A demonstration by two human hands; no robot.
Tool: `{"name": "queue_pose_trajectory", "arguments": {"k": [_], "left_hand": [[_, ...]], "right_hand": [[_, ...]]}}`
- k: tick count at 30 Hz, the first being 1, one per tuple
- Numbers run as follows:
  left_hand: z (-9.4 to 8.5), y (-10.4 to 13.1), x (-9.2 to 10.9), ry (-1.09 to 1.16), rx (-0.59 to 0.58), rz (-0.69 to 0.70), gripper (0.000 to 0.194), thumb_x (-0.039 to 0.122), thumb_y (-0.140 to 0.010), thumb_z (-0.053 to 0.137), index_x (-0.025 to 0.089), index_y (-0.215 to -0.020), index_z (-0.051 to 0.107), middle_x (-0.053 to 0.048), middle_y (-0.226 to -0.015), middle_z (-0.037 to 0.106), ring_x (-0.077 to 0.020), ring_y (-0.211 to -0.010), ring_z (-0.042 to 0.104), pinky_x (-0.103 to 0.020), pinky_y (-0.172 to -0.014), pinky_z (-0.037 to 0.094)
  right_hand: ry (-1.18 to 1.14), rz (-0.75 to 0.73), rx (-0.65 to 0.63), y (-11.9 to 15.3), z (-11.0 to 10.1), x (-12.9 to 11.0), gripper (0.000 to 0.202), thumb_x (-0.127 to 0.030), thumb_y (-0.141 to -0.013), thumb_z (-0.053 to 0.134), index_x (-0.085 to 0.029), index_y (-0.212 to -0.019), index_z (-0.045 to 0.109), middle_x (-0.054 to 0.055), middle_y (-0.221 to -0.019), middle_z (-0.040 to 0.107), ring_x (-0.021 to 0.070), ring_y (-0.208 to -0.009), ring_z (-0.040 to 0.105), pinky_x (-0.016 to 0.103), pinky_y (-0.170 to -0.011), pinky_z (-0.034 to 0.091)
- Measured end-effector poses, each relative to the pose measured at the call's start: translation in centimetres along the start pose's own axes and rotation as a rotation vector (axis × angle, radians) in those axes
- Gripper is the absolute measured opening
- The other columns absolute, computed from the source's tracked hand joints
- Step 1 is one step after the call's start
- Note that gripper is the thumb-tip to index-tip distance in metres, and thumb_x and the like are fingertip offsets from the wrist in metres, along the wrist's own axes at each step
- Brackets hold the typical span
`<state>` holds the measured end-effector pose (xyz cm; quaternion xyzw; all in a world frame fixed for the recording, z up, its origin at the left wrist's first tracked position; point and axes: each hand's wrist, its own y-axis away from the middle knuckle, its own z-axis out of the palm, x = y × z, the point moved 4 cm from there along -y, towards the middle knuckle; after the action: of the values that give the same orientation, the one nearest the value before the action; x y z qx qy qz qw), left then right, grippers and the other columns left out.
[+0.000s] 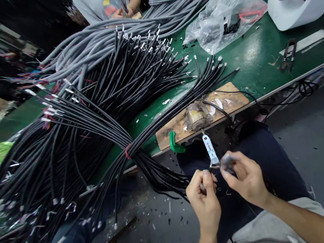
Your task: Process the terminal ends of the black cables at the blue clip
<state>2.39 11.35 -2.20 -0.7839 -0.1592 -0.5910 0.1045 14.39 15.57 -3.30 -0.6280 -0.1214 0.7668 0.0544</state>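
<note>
My left hand (204, 199) is closed with the thumb on top, around what looks like the end of a black cable (171, 174) from the tied bundle. My right hand (247, 177) is beside it, thumb and index finger drawn together and slightly blurred. Anything between those fingertips is too small to make out. Just above both hands, a small light-blue tool (210, 149) with a metal tip points down from a taped, roundish block (197, 116) on a wooden board (237, 98). A red tie (127, 152) binds the black cable bundle.
Black cables (129, 73) with stripped ends and grey cables (81, 48) pile across the green table (252, 50). A green clamp (175, 143) is at the board's edge. Snips (288, 55), a plastic bag (209, 18) and a white fan (295, 8) lie right. Opposite sits another person (99, 3).
</note>
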Motion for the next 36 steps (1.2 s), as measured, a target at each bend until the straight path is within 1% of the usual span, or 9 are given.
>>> {"name": "queue_pose_trajectory", "arguments": {"k": [3, 6, 8, 12, 14, 19, 23, 26, 36], "left_hand": [[0.0, -0.1, 0.0, -0.005, -0.054, 0.001, 0.039, 0.037, -0.094, 0.047, 0.016, -0.062, 0.053, 0.003, -0.057, 0.042, -0.0087, -0.049, 0.037, -0.022, -0.047, 0.027], [-0.3, -0.6, 0.4, -0.041, -0.087, 0.021, 0.041, 0.036, -0.094, 0.047, 0.016, -0.058, 0.051, 0.003, -0.055, 0.041, -0.0089, -0.050, 0.037, -0.023, -0.048, 0.026], [-0.4, -1.2, 0.7, -0.036, -0.205, 0.022, 0.044, 0.034, -0.094, 0.046, 0.016, -0.055, 0.048, 0.003, -0.054, 0.039, -0.0087, -0.049, 0.037, -0.023, -0.048, 0.026], [-0.4, -2.4, 1.7, 0.076, -0.429, 0.153, 0.038, 0.035, -0.091, 0.053, 0.015, -0.058, 0.057, 0.002, -0.055, 0.044, -0.0091, -0.051, 0.040, -0.023, -0.050, 0.029], [-0.4, -2.7, 1.7, 0.126, -0.379, 0.226, 0.029, 0.033, -0.085, 0.061, 0.016, -0.063, 0.061, 0.002, -0.059, 0.047, -0.0099, -0.054, 0.043, -0.022, -0.051, 0.030], [0.1, -2.1, 1.1, 0.095, -0.219, 0.259, 0.017, 0.022, -0.080, 0.068, 0.016, -0.066, 0.061, 0.002, -0.062, 0.049, -0.0107, -0.058, 0.046, -0.022, -0.053, 0.034], [-0.3, -1.5, 1.5, 0.119, -0.133, 0.252, 0.020, 0.018, -0.075, 0.072, 0.016, -0.062, 0.057, 0.003, -0.062, 0.049, -0.0102, -0.058, 0.049, -0.020, -0.053, 0.037], [-1.0, -1.4, 1.9, 0.213, -0.085, 0.270, 0.022, 0.017, -0.073, 0.073, 0.016, -0.060, 0.055, 0.003, -0.061, 0.048, -0.0099, -0.057, 0.050, -0.020, -0.055, 0.041], [-0.3, -3.0, 1.3, 0.223, -0.142, 0.213, 0.017, 0.023, -0.078, 0.070, 0.016, -0.065, 0.062, 0.001, -0.062, 0.050, -0.0107, -0.058, 0.046, -0.021, -0.054, 0.036]], "right_hand": [[-0.020, 0.173, -0.181, -0.8, 0.4, 0.2, 0.013, -0.019, -0.088, 0.056, -0.020, -0.100, 0.062, 0.005, -0.081, 0.063, 0.0169, -0.069, 0.059, 0.030, -0.065, 0.050], [0.195, 0.025, -0.253, -1.8, 0.0, -0.7, 0.023, -0.021, -0.089, 0.056, -0.019, -0.068, 0.066, 0.005, -0.067, 0.060, 0.0175, -0.065, 0.052, 0.032, -0.066, 0.044], [0.167, 0.019, -0.308, -2.1, -0.1, -0.7, 0.027, -0.027, -0.086, 0.062, -0.019, -0.061, 0.066, 0.005, -0.062, 0.059, 0.0176, -0.063, 0.050, 0.032, -0.064, 0.042], [-0.425, 0.502, -0.408, -1.2, 0.7, 1.6, 0.044, -0.057, -0.071, 0.071, -0.016, -0.057, 0.064, 0.002, -0.052, 0.056, 0.0105, -0.043, 0.045, 0.024, -0.041, 0.034], [-0.565, 0.672, -0.377, -0.8, 1.0, 2.7, 0.050, -0.063, -0.067, 0.068, -0.015, -0.054, 0.059, -0.002, -0.045, 0.052, 0.0056, -0.031, 0.033, 0.020, -0.031, 0.024], [-0.503, 0.731, -0.400, -2.5, 0.3, 3.3, 0.040, -0.041, -0.067, 0.073, -0.014, -0.044, 0.055, -0.003, -0.035, 0.048, 0.0029, -0.025, 0.026, 0.018, -0.027, 0.012], [-0.368, 0.606, -0.279, -6.1, -0.4, 2.0, 0.037, -0.042, -0.069, 0.075, -0.011, -0.053, 0.063, -0.001, -0.044, 0.056, 0.0040, -0.036, 0.039, 0.017, -0.035, 0.024], [-0.343, 0.524, -0.281, -7.7, 0.7, 0.7, 0.041, -0.050, -0.069, 0.076, -0.011, -0.059, 0.066, -0.001, -0.053, 0.057, 0.0064, -0.049, 0.045, 0.018, -0.046, 0.033], [-0.812, 0.681, -0.336, -6.0, 3.5, 1.6, 0.042, -0.054, -0.073, 0.073, -0.012, -0.072, 0.070, 0.004, -0.063, 0.062, 0.0122, -0.058, 0.055, 0.021, -0.052, 0.043]]}}
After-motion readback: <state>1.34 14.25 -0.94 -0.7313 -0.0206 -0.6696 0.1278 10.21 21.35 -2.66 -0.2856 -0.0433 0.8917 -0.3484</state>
